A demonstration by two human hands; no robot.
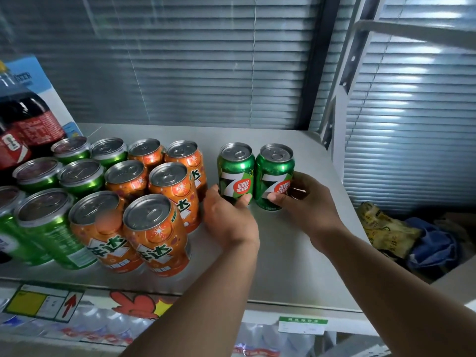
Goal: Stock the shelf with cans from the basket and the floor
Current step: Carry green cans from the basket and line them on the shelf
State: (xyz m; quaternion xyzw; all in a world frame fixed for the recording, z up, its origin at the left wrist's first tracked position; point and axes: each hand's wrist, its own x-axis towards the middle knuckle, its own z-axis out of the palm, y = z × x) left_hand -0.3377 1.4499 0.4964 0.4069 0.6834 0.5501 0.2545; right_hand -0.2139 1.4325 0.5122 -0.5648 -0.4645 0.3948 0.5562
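Note:
Two green 7-Up cans stand upright side by side on the grey shelf (283,253). My left hand (229,217) grips the left green can (235,171) low on its front. My right hand (309,202) grips the right green can (274,173), thumb across the label. To their left stand several orange Mirinda cans (175,191) in rows, and further left several green cans (77,176). The basket and the floor are out of view.
Cola bottles (23,124) and a blue carton (31,73) stand at the far left. Window blinds (193,60) hang behind the shelf. A metal shelf upright (332,119) rises at the right, with bags (386,233) beyond it. Price tags (301,325) line the shelf edge.

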